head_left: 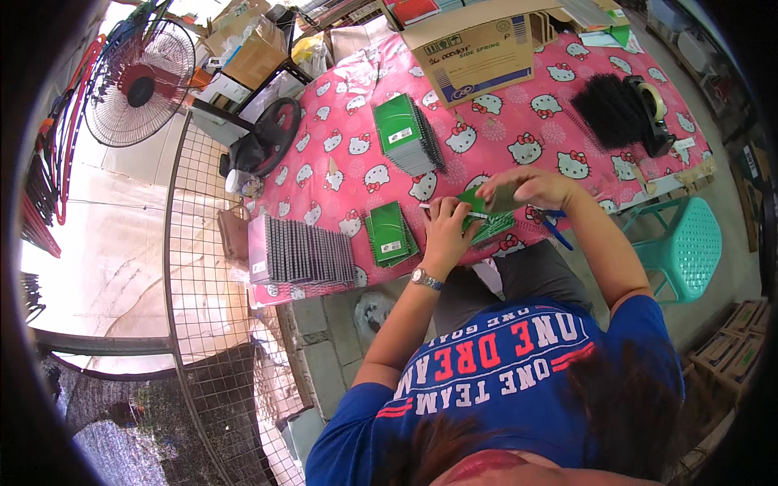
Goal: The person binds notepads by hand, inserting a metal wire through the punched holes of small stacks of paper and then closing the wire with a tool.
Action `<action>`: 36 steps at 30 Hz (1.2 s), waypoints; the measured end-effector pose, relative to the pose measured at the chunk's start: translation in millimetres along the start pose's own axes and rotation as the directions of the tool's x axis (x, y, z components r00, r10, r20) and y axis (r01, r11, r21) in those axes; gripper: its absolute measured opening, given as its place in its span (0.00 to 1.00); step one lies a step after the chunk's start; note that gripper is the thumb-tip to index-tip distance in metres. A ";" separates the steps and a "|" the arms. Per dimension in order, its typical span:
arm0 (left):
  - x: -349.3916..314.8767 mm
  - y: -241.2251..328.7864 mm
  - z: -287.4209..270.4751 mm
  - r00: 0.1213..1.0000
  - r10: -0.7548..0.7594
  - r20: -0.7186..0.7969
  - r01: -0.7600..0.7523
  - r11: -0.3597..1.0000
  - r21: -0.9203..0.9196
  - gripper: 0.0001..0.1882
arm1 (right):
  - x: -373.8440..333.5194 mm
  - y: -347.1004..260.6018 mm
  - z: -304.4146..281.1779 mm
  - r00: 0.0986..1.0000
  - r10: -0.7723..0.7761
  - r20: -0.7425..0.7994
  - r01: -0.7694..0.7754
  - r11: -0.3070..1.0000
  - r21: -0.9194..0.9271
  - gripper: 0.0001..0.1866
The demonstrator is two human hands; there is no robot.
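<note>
At the near edge of the table, my left hand (446, 231), with a watch on its wrist, lies with bent fingers on a green notebook (470, 196). A thin white strip shows by its fingertips; I cannot tell whether it is a pen or a paper edge. My right hand (531, 188) hovers over the notebook's right part, fingers stretched leftward and apart from the thumb. Beneath both hands, more green spiral notebooks (494, 229) are partly hidden. Left of my left hand lies a small pile of green notebooks (389, 231).
A taller notebook stack (405, 134) stands farther back. At left is a long row of spiral notebooks (304, 251). A cardboard box (478, 61), black bristly pile (608, 109) and tape dispenser (655, 121) sit behind. A turquoise stool (689, 247) stands right; a fan (142, 89) left.
</note>
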State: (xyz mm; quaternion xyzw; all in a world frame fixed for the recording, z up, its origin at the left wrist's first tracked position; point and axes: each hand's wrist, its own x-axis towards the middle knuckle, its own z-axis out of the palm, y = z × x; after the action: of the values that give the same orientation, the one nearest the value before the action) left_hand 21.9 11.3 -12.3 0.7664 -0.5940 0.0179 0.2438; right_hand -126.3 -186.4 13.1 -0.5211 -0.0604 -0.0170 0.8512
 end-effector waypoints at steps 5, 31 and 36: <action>10.1 -3.1 6.8 0.994 0.096 -0.052 -0.100 0.992 -0.075 0.19 | 4.0 3.1 -14.9 0.964 0.131 -0.232 -0.237 0.820 -0.521 0.23; 25.5 -36.7 -3.2 1.000 0.013 -0.012 -0.016 0.974 -0.226 0.22 | 30.4 20.3 -29.9 0.984 0.145 -0.101 -0.174 0.894 -0.412 0.23; 24.6 -44.0 -4.9 0.992 -0.046 0.114 0.087 0.921 -0.380 0.21 | 44.7 23.5 -27.4 0.997 -0.041 0.064 0.036 0.995 0.089 0.22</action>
State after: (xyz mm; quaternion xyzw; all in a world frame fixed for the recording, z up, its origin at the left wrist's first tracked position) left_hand 70.8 -1.2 -15.7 0.7233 -0.5714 -0.1467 0.3589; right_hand -77.4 -198.5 -14.6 -0.4824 -0.0991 -0.0135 0.8702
